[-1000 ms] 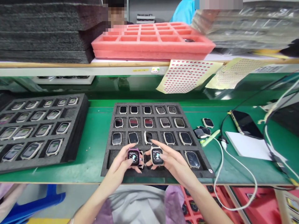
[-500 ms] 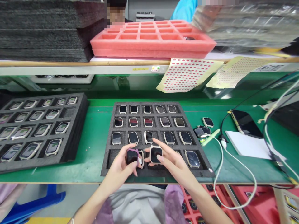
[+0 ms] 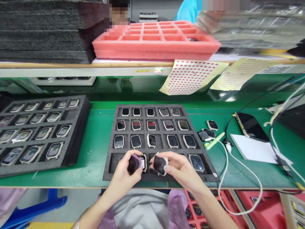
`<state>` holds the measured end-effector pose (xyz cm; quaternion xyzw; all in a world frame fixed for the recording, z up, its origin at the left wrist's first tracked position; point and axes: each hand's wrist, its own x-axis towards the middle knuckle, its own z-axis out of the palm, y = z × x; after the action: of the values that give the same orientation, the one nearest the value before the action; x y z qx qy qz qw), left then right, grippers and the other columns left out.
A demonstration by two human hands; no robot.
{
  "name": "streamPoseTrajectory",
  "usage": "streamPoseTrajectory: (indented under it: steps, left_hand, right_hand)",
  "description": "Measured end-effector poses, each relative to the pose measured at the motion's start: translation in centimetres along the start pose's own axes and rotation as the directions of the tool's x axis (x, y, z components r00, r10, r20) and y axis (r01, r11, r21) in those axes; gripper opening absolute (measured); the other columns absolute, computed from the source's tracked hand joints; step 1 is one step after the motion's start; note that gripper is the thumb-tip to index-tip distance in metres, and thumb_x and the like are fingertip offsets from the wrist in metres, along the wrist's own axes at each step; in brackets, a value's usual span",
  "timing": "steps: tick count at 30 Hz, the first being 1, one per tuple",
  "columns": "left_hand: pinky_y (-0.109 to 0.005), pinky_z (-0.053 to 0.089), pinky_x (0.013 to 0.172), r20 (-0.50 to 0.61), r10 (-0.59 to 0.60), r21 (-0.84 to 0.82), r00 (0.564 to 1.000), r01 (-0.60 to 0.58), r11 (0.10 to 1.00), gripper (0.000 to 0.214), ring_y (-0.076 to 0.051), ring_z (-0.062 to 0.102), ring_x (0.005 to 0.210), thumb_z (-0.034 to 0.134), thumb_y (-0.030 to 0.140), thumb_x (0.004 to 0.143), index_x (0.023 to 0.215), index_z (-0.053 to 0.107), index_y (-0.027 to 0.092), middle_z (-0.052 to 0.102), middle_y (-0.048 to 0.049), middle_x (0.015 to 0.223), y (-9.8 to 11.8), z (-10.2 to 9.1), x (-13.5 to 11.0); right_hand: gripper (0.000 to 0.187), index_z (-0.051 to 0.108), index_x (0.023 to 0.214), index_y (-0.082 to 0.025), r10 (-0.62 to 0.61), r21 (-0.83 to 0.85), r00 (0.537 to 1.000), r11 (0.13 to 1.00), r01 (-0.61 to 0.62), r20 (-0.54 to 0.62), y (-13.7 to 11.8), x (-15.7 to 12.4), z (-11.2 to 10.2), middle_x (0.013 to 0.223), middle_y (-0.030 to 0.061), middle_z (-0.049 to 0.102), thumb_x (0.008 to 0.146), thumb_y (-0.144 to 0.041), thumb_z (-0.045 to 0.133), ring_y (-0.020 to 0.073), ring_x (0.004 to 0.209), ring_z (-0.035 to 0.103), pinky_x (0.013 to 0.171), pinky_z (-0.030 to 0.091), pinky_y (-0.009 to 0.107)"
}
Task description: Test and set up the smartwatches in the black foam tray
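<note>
My left hand (image 3: 127, 168) is closed on a purple-edged smartwatch case (image 3: 134, 164) without a strap, dark screen up. Just right of it, a pale watch case with a lit patch (image 3: 143, 163) shows in the front row of the black foam tray (image 3: 108, 167); whether my fingers touch it I cannot tell. Between thumb and fingers my right hand (image 3: 177, 165) grips a silver smartwatch case (image 3: 160, 164), tilted, over the same row. Behind both hands, several more strapless watch cases (image 3: 136, 141) lie one to a compartment. My right hand partly hides the front row.
Another black foam tray (image 3: 71, 156) of watch cases lies left. At right are loose watch cases (image 3: 212, 125), a green pen-like tool (image 3: 215, 140), a phone (image 3: 252, 126), white paper (image 3: 250, 152) and cables. A pink foam tray (image 3: 152, 54) and sticker sheets (image 3: 193, 76) occupy the shelf.
My right hand has turned the silver watch case to a tilt and shifted its fingers, drawing away from the row behind. The purple watch case in my left hand has tilted slightly.
</note>
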<state>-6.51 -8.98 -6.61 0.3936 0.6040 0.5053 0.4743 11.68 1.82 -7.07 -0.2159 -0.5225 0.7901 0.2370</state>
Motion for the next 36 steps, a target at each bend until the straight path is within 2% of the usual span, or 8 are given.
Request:
streamPoseTrajectory:
  steps: [3,8,13,16,19,24,30,36]
  left_hand:
    - [-0.020,0.037,0.052,0.024,-0.003,0.038,1.000,0.002,0.999,0.030,-0.009,0.046,0.058,0.055,0.011,0.076,0.104,0.052,0.018,0.053,0.0005,0.081,-0.1,0.0,0.0]
    - [-0.020,0.038,0.052,-0.019,0.003,-0.024,1.000,-0.003,1.000,0.036,-0.009,0.047,0.057,0.056,0.017,0.079,0.114,0.047,0.020,0.053,-0.0002,0.086,-0.1,0.2,0.1]
    - [-0.021,0.040,0.056,-0.009,0.008,-0.007,1.000,-0.008,1.000,0.037,-0.010,0.050,0.062,0.055,0.017,0.081,0.117,0.047,0.020,0.055,-0.0024,0.093,-0.2,0.2,0.0]
    - [-0.021,0.042,0.063,-0.010,0.025,0.033,1.000,-0.025,0.999,0.036,-0.012,0.052,0.070,0.053,0.014,0.080,0.115,0.048,0.020,0.056,-0.0016,0.093,-0.4,0.2,-0.1]
    - [-0.023,0.043,0.074,0.011,0.064,0.074,0.998,-0.065,0.995,0.036,-0.015,0.054,0.081,0.053,0.010,0.077,0.111,0.051,0.020,0.058,-0.0010,0.093,-0.7,0.0,0.0]
    - [-0.027,0.041,0.087,0.014,0.086,0.057,0.996,-0.086,0.995,0.044,-0.018,0.055,0.097,0.052,0.012,0.078,0.121,0.047,0.021,0.059,-0.0041,0.109,-1.0,0.0,0.0]
    - [-0.026,0.042,0.083,0.023,0.057,0.092,0.998,-0.059,0.994,0.041,-0.017,0.056,0.091,0.052,0.010,0.077,0.117,0.049,0.020,0.060,-0.0025,0.100,-0.5,-0.1,-0.1]
    - [-0.027,0.041,0.087,0.016,0.086,0.106,0.996,-0.087,0.991,0.041,-0.018,0.055,0.097,0.051,0.009,0.077,0.116,0.049,0.020,0.059,-0.0036,0.106,-0.5,-0.2,-0.2]
  right_hand:
    - [0.032,0.066,0.111,-0.021,-0.005,-0.012,1.000,1.000,0.005,-0.013,0.2,0.0,-0.1,0.105,0.0098,0.068,0.081,-0.030,0.075,0.0253,0.097,0.064,0.085,0.051,0.037]
    - [0.040,0.063,0.119,-0.022,-0.002,0.011,1.000,1.000,0.002,0.005,0.1,0.1,0.1,0.103,0.0092,0.068,0.082,-0.032,0.074,0.0220,0.090,0.065,0.078,0.053,0.032]
    - [0.041,0.060,0.123,-0.024,0.031,0.001,0.999,1.000,-0.031,0.028,-0.4,-0.1,0.1,0.109,0.0095,0.067,0.084,-0.029,0.071,0.0241,0.103,0.061,0.092,0.047,0.038]
    - [0.040,0.062,0.121,-0.022,0.032,-0.021,0.999,0.999,-0.032,-0.003,-0.5,-0.2,0.3,0.109,0.0100,0.067,0.083,-0.028,0.072,0.0255,0.102,0.061,0.093,0.046,0.041]
    - [0.039,0.063,0.119,-0.021,0.041,-0.060,0.998,0.997,-0.043,-0.041,-0.4,-0.3,0.5,0.109,0.0098,0.067,0.082,-0.029,0.073,0.0254,0.100,0.062,0.091,0.048,0.039]
    - [0.041,0.062,0.121,-0.020,0.041,-0.040,0.999,0.998,-0.042,-0.030,-0.5,-0.3,0.5,0.103,0.0099,0.068,0.082,-0.031,0.072,0.0243,0.092,0.064,0.083,0.052,0.036]
    - [0.037,0.064,0.118,-0.021,0.042,-0.077,0.998,0.996,-0.044,-0.036,-0.5,-0.3,0.6,0.105,0.0080,0.068,0.083,-0.029,0.071,0.0230,0.093,0.063,0.081,0.051,0.032]
    - [0.034,0.063,0.119,-0.024,0.031,-0.069,0.999,0.997,-0.033,-0.034,-0.6,-0.2,1.0,0.106,0.0056,0.068,0.085,-0.026,0.069,0.0191,0.091,0.062,0.078,0.049,0.026]
